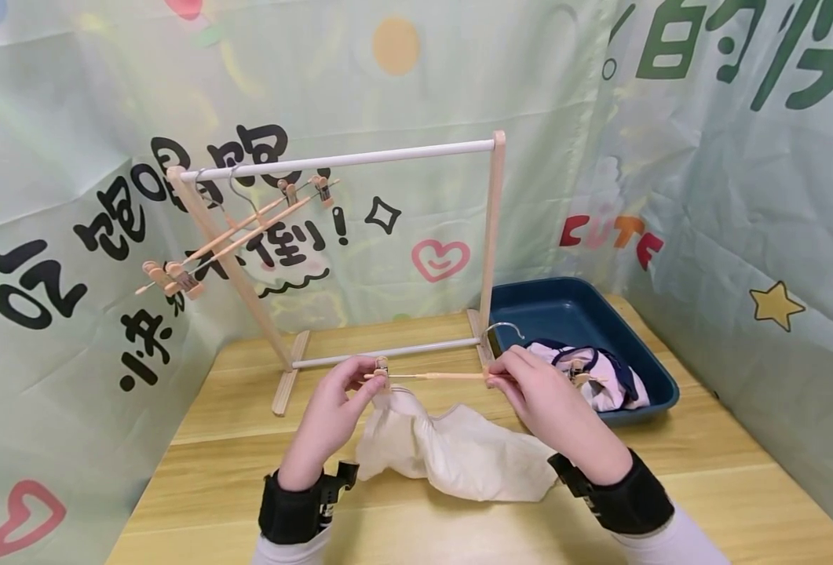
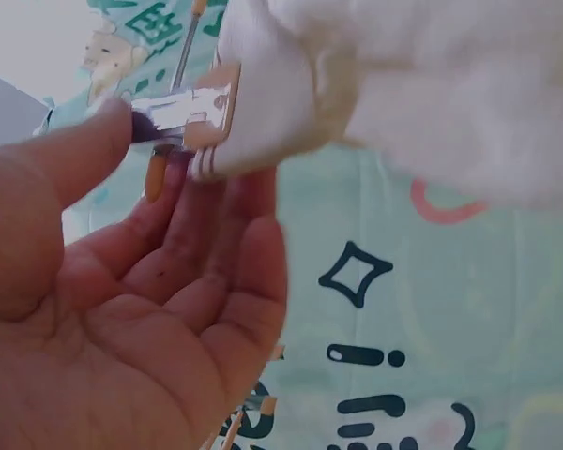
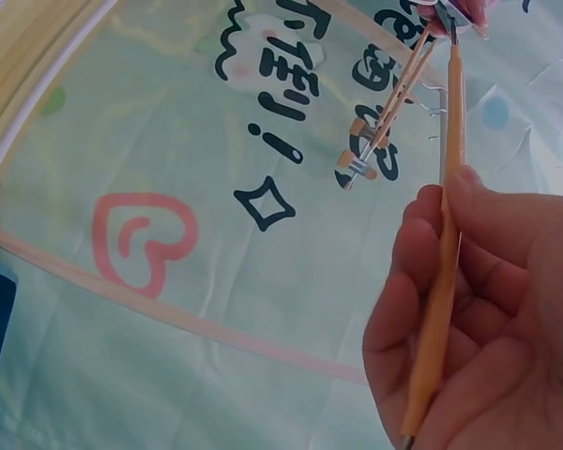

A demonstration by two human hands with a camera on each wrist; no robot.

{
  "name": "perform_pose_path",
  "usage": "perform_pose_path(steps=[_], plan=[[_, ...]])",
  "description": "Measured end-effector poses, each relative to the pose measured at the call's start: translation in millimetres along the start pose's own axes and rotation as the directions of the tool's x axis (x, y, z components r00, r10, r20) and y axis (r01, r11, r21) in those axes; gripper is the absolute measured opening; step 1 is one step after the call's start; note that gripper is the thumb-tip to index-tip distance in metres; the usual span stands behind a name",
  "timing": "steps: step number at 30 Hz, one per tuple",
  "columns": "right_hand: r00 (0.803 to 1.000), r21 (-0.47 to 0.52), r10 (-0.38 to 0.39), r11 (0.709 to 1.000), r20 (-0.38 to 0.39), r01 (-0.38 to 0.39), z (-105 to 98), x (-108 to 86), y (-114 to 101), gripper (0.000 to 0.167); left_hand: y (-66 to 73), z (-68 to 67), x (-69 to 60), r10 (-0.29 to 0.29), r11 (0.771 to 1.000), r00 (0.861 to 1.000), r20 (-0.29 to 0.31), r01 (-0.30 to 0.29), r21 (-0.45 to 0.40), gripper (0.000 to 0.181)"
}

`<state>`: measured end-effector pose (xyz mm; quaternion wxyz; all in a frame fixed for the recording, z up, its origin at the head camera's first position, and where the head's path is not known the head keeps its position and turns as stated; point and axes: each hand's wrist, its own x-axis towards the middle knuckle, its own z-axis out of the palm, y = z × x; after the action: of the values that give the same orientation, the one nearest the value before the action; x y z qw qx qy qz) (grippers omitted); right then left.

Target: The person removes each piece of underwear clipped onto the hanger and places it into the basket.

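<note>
A wooden clip hanger (image 1: 451, 376) is held level between my hands, its metal hook (image 1: 506, 325) pointing up. My left hand (image 1: 338, 404) pinches the clip (image 2: 183, 111) at the hanger's left end between thumb and fingers. That clip bites the edge of a cream cloth garment (image 1: 458, 455), which droops below onto the table. Near the hook, my right hand (image 1: 546, 396) grips the wooden bar; the right wrist view shows thumb and fingers round the bar (image 3: 441, 309). Another clip (image 1: 579, 372) shows past the right hand, with no cream cloth visible in it.
Behind the hands stands a small rack with a white top rail (image 1: 359, 158). Two clip hangers (image 1: 246, 231) hang at its left end. To the right, a dark blue tray (image 1: 557, 302) holds a pink-and-navy garment (image 1: 628, 384). Printed fabric hangs behind the wooden table (image 1: 197, 479).
</note>
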<state>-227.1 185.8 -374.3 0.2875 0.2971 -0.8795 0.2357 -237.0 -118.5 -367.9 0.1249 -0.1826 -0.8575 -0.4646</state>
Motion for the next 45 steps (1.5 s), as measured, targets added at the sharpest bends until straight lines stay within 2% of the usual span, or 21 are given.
perform_pose_path(steps=[3,6,13,18,25,34,45], plan=[[0.999,0.033,0.018,0.999,0.041,-0.019,-0.1,0.3,0.3,0.015,1.2,2.4,-1.1,0.017,0.999,0.999,-0.046,-0.019,-0.035,0.017],[0.997,0.060,0.019,0.998,0.076,-0.023,0.7,0.7,0.9,0.014,3.2,5.4,-1.7,0.010,0.997,0.997,-0.074,-0.016,-0.075,0.017],[0.988,0.049,0.036,0.998,0.151,-0.044,2.4,0.1,1.5,0.011,8.1,12.1,-2.1,0.021,0.992,0.995,-0.101,-0.034,-0.126,0.017],[0.980,0.034,0.063,0.997,0.190,-0.070,2.5,-0.7,0.9,0.007,11.1,16.2,-2.0,0.006,0.989,0.994,-0.114,-0.023,-0.145,0.017],[0.979,0.018,0.039,0.999,0.198,-0.044,1.6,-0.7,1.4,0.005,14.3,21.4,-1.9,-0.003,0.987,0.993,-0.121,-0.017,-0.162,0.016],[0.980,0.001,0.025,1.000,0.197,-0.026,1.3,-0.5,2.6,0.005,12.9,21.1,-1.2,0.027,0.990,0.993,-0.119,-0.043,-0.132,0.017],[0.977,-0.016,0.043,0.999,0.209,-0.041,-0.2,-3.0,4.2,0.006,10.9,21.2,-1.0,0.047,0.991,0.994,-0.102,-0.060,-0.121,0.016]])
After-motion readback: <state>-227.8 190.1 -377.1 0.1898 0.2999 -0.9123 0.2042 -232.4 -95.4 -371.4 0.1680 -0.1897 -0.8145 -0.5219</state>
